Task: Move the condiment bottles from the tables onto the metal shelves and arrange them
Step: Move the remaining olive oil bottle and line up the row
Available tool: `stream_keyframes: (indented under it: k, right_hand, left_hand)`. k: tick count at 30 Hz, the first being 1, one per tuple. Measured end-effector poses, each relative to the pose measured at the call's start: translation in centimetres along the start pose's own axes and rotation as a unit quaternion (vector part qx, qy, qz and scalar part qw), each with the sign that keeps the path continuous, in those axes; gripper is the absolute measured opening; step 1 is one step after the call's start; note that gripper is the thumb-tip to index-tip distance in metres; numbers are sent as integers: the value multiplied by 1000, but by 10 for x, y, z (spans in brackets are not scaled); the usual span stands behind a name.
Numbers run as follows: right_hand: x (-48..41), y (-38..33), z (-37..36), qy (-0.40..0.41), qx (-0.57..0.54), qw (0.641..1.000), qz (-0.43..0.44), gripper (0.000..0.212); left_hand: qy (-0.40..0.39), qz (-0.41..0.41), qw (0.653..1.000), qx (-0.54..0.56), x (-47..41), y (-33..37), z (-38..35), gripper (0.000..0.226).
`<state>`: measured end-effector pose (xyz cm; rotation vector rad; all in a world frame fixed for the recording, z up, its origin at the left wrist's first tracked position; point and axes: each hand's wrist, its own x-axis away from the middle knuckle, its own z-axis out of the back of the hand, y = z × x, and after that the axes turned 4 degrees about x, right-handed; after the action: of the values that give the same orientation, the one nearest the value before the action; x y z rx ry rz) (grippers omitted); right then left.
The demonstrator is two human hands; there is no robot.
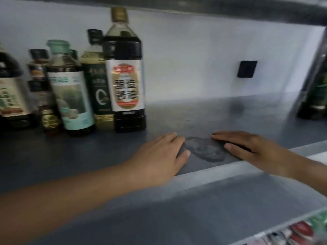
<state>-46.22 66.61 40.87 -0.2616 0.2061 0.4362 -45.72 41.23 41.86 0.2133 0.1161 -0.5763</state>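
We see a pale wall (185, 55) behind the shelving, plain and evenly lit, with a small black box (247, 68) fixed to it at right. A dark shelf edge (212, 9) runs across the top. Light is dim and cool; a grey upright (316, 68) stands at right.

Head view, close (facing down) onto shelf (194, 117)
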Motion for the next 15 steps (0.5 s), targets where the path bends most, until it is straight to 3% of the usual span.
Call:
stream_keyframes:
  k: [4, 15]
  right_hand:
    - [33, 72, 25, 16, 7, 997, -80, 47]
    - [78, 225, 49, 174, -45, 956, -231, 26]
  left_hand:
    - [9, 2, 1000, 0, -56, 54, -21, 47]
    - [54, 10, 998, 24, -219, 177, -75, 56]
